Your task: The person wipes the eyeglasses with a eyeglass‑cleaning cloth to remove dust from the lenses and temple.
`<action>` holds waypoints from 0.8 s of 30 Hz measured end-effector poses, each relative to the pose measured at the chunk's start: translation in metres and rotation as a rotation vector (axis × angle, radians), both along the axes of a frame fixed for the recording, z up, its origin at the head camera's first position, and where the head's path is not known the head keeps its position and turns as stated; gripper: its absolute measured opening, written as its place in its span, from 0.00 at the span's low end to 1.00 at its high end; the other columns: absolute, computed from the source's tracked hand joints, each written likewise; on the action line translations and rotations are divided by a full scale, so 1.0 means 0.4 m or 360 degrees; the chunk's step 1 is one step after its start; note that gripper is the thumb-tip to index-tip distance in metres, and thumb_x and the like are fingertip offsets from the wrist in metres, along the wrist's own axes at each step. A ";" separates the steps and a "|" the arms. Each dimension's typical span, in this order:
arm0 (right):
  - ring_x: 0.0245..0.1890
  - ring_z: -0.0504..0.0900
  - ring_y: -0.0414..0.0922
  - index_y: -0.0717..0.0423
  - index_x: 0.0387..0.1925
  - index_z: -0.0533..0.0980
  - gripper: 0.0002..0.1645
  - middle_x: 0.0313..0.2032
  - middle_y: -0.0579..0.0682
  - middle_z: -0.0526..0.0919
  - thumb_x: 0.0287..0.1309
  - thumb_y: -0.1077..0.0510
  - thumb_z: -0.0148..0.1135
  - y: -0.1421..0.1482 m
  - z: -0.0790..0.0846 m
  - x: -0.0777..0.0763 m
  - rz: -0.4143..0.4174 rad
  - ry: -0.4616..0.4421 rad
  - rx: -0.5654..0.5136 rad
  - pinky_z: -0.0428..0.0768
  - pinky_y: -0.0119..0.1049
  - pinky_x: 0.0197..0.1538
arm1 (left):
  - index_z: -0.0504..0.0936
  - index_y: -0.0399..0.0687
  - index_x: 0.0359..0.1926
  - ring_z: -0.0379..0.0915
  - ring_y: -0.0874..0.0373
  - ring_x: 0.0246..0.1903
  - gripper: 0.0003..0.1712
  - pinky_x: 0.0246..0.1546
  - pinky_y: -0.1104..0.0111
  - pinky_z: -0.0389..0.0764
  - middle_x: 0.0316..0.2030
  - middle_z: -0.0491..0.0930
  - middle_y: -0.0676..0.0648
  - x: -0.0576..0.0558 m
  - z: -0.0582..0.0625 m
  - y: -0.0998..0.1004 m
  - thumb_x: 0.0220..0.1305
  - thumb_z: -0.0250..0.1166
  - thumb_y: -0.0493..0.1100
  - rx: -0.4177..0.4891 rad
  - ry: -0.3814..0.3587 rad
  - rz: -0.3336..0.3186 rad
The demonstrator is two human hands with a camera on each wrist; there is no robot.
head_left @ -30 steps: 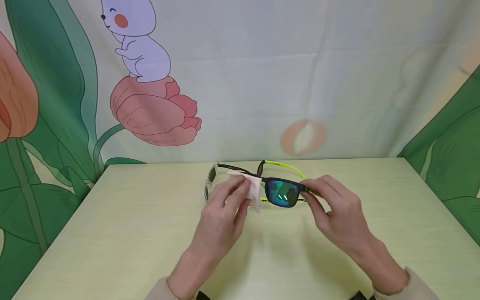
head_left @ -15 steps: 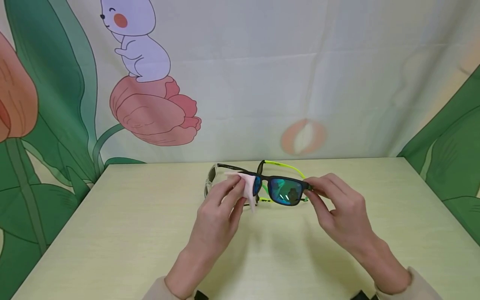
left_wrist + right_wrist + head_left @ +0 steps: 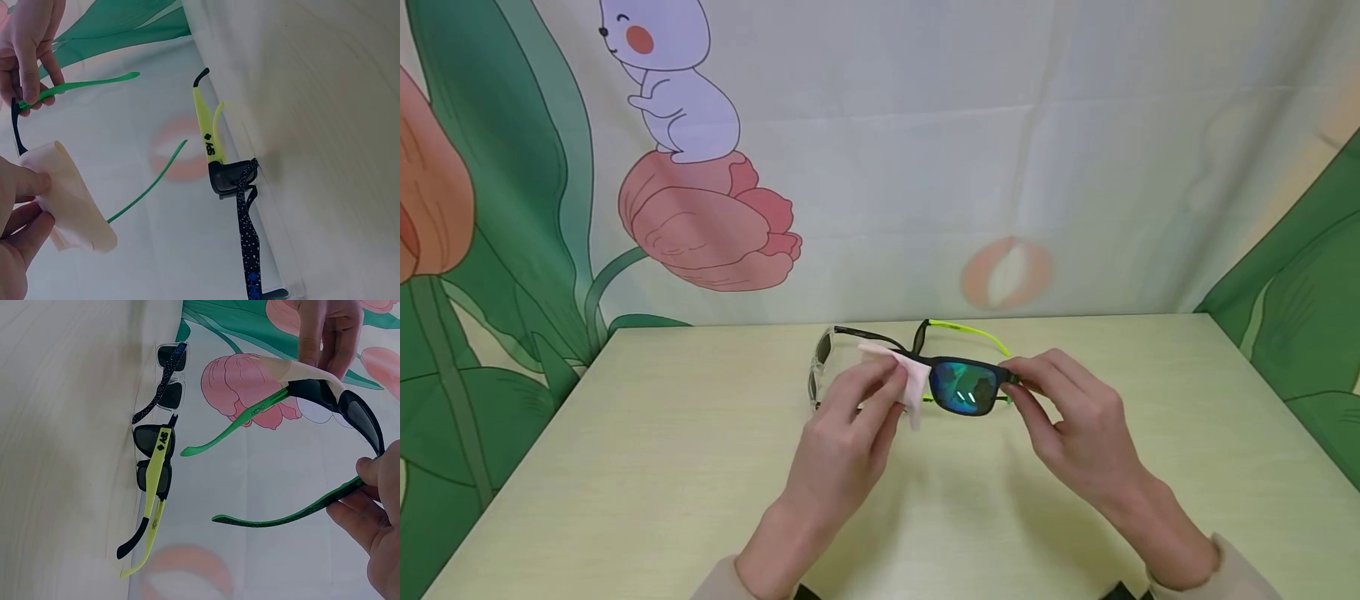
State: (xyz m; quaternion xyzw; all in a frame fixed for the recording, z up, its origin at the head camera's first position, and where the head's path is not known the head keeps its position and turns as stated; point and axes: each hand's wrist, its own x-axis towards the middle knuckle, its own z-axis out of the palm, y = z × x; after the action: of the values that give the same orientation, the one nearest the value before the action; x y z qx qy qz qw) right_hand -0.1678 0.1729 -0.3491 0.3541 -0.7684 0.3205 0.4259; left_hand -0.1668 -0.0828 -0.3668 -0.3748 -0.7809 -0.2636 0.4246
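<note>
A pair of black-framed sunglasses (image 3: 964,387) with blue-green mirrored lenses is held up above the table, front facing the head camera. My right hand (image 3: 1078,421) pinches it at the hinge end of one arm. In my left hand (image 3: 842,433) a pale pink cloth (image 3: 916,385) is pinched, draped over the other lens and hiding it. The left wrist view shows the cloth (image 3: 69,194) folded around that end of the frame. Both green temple arms (image 3: 281,519) stick out unfolded, pointing away from me, in the right wrist view.
Behind the held pair, sunglasses with yellow arms (image 3: 156,469) lie on the table (image 3: 625,467). Beside them are clear-framed sunglasses (image 3: 172,357) with dark speckled arms. A printed curtain (image 3: 880,167) hangs along the table's back edge.
Half a second ago the cloth was further left, showing part of the covered lens, and the sunglasses sat slightly right. Now the cloth is back right over that lens, and the sunglasses have shifted back left.
</note>
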 end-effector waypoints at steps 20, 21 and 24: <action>0.34 0.86 0.47 0.65 0.43 0.82 0.22 0.35 0.52 0.81 0.77 0.49 0.54 0.004 -0.005 0.004 0.0023 -0.0064 -0.0004 0.83 0.27 0.48 | 0.83 0.31 0.57 0.76 0.44 0.56 0.23 0.53 0.64 0.83 0.56 0.78 0.38 0.005 0.006 0.005 0.60 0.73 0.29 -0.0007 0.0014 0.0009; 0.34 0.86 0.47 0.65 0.43 0.82 0.21 0.35 0.52 0.81 0.77 0.50 0.54 0.005 -0.005 0.003 0.0024 -0.0056 0.0000 0.83 0.27 0.48 | 0.83 0.31 0.58 0.76 0.44 0.56 0.24 0.53 0.64 0.83 0.57 0.78 0.38 0.005 0.006 0.004 0.60 0.73 0.29 -0.0006 0.0002 0.0011; 0.34 0.87 0.46 0.65 0.42 0.82 0.22 0.35 0.51 0.82 0.77 0.49 0.55 0.007 -0.006 0.001 0.0017 -0.0034 0.0010 0.83 0.27 0.48 | 0.82 0.31 0.58 0.76 0.44 0.55 0.25 0.53 0.63 0.83 0.57 0.78 0.37 0.003 0.006 0.000 0.58 0.74 0.29 -0.0010 -0.0029 0.0018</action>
State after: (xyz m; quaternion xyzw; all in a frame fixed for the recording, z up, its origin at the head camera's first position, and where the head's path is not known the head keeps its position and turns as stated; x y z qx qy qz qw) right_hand -0.1673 0.1757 -0.3515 0.3560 -0.7720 0.3242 0.4150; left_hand -0.1655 -0.0827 -0.3646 -0.3693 -0.7877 -0.2621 0.4176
